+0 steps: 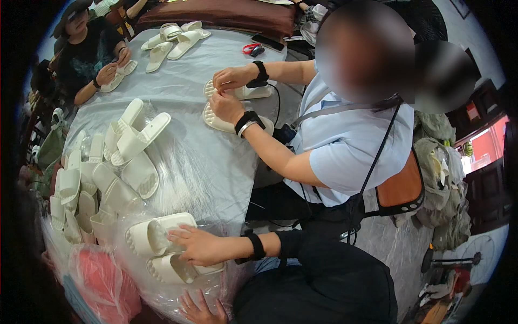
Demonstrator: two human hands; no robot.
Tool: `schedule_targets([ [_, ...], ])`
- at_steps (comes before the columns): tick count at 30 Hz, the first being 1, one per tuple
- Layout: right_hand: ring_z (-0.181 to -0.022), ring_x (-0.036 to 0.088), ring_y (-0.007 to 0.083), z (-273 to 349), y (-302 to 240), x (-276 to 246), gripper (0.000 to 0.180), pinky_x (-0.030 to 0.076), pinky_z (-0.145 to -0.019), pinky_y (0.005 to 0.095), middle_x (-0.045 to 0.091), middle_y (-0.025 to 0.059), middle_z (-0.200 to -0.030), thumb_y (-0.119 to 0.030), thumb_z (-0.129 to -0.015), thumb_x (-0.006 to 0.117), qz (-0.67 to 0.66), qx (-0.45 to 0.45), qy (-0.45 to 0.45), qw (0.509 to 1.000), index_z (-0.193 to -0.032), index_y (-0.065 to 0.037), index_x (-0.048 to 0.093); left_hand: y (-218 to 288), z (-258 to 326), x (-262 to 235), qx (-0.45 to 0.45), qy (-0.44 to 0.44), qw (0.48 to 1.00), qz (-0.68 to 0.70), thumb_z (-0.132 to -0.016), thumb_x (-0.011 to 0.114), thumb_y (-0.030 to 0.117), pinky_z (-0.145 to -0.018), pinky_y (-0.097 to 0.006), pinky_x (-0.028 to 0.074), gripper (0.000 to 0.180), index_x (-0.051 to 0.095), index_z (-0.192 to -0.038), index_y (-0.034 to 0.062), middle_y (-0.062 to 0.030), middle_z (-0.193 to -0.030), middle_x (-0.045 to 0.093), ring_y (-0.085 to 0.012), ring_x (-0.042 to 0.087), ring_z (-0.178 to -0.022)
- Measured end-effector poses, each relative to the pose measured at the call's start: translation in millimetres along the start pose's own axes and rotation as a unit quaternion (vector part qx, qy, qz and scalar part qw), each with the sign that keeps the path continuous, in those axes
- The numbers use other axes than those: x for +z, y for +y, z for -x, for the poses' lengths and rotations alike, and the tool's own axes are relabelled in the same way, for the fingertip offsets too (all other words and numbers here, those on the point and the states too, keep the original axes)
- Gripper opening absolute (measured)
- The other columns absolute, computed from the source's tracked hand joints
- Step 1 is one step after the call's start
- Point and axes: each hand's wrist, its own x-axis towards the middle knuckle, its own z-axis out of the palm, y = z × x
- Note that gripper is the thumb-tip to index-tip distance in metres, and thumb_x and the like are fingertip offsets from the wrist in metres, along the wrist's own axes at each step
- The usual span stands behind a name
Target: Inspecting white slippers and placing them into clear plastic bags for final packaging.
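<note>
Pale slippers crowd the left side of a cloth-covered table (pixel 226 159), heaped (pixel 113 197) beside a spread of clear plastic sleeves (pixel 181 181). Bare cloth opens across the middle, reaching toward the far end, while the right edge slants down past a seated co-worker in light blue (pixel 350 156). In the foreground, clear film (pixel 156 296) drapes the near corner beside a pink bundle (pixel 102 281), hiding the table's edge there and leaving little open room.

A pair of cream slippers (pixel 147 240) lies on the film, side by side. The right hand (pixel 202 245), banded in black at the wrist, lies palm down across the pair, fingers spread and gripping nothing. The left hand (pixel 202 310), cut by the lower border, is open with fingers apart over the film; whether it presses down cannot be told.
</note>
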Motion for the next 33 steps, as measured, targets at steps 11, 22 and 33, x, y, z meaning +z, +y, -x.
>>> schedule_targets([
  [11, -0.137, 0.024, 0.0376, -36, 6, 29, 0.029, 0.013, -0.113, 0.0529, 0.035, 0.0228, -0.142, -0.026, -0.067, 0.068, 0.005, -0.112, -0.064, 0.992, -0.090, -0.009, 0.068, -3, 6, 14, 0.096, -0.049, 0.992, -0.062, -0.075, 0.067, 0.040, -0.095, -0.066, 0.030, 0.068, 0.045, -0.136, 0.0204, -0.0206, -0.144, 0.035, -0.0495, 0.035, -0.125],
  [22, -0.136, 0.030, 0.0313, -46, -3, 38, 0.029, 0.014, -0.115, 0.0474, 0.041, 0.0224, -0.138, -0.021, -0.070, 0.064, 0.020, -0.090, -0.100, 0.991, -0.093, -0.005, 0.070, -9, 27, 21, 0.059, -0.034, 0.995, -0.066, -0.070, 0.067, 0.025, -0.107, -0.063, 0.017, 0.063, 0.051, -0.129, 0.0097, -0.0212, -0.140, 0.038, -0.0482, 0.026, -0.133],
  [33, -0.135, 0.029, 0.0320, 6, -58, -58, 0.054, 0.025, -0.110, 0.0393, 0.030, 0.0187, -0.145, -0.006, -0.083, 0.059, -0.381, -0.069, -0.140, 0.911, -0.135, -0.002, 0.043, -4, 20, 26, 0.033, -0.047, 0.997, -0.047, -0.077, 0.067, 0.021, -0.101, -0.054, 0.031, 0.050, 0.054, -0.123, 0.0086, -0.0172, -0.124, 0.052, -0.0390, 0.045, -0.118],
])
